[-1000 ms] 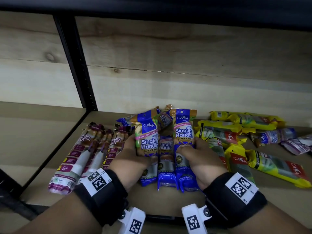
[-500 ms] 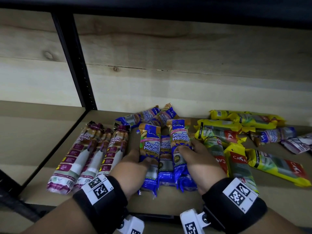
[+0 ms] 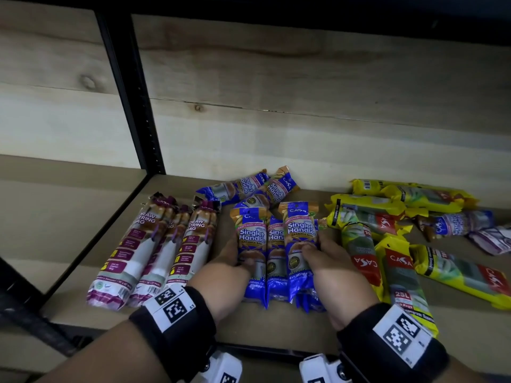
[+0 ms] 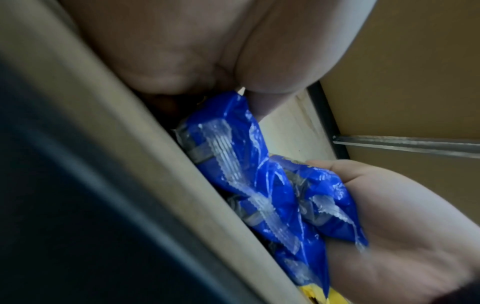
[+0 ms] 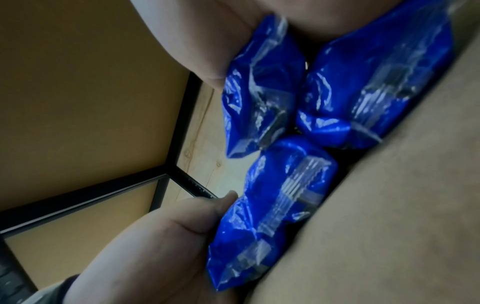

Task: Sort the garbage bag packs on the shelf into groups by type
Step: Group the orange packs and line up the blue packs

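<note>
Now | blue packs point(image 3: 276, 252) between both hands | left hand point(image 3: 224, 275), right hand point(image 3: 331, 275) fingers curled gripping them

Singlet Handle packs point(image 3: 276, 244): blue wrappers, orange-tan top bands, white lettering, clear crimped ends. Drawstring packs point(image 3: 154, 244): maroon and white, with maroon label blocks and yellow marks. Third group of packs point(image 3: 398, 272): yellow, with red panels lettered in white. Shelf board point(image 3: 276, 333): tan. Back panel point(image 3: 304, 106): pale wood grain. Upright post point(image 3: 132, 100): black. Wrist bands point(image 3: 177, 319): black, carrying white tags with black square codes.
</note>
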